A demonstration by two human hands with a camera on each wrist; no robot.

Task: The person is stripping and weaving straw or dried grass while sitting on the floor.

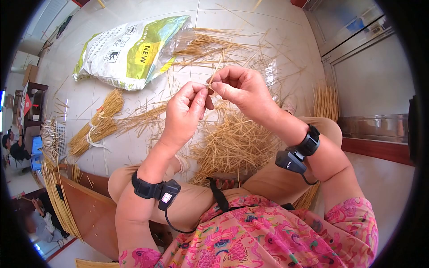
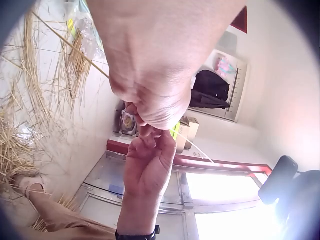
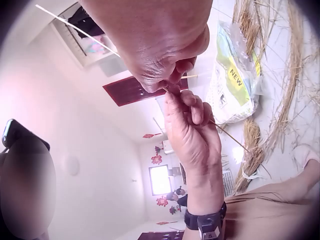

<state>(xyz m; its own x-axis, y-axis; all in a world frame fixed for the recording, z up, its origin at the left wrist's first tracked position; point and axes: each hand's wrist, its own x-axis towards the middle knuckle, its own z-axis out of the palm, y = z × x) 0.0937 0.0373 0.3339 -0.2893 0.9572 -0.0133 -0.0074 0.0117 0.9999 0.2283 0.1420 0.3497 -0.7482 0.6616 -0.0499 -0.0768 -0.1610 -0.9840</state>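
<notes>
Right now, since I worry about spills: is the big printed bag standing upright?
No, the bag lies flat on its side on the tiled floor, with straw poking from its open end.

Pink floral top (image 1: 268, 236), tan trousers (image 1: 192, 201), black wristbands (image 1: 145, 188)
</notes>
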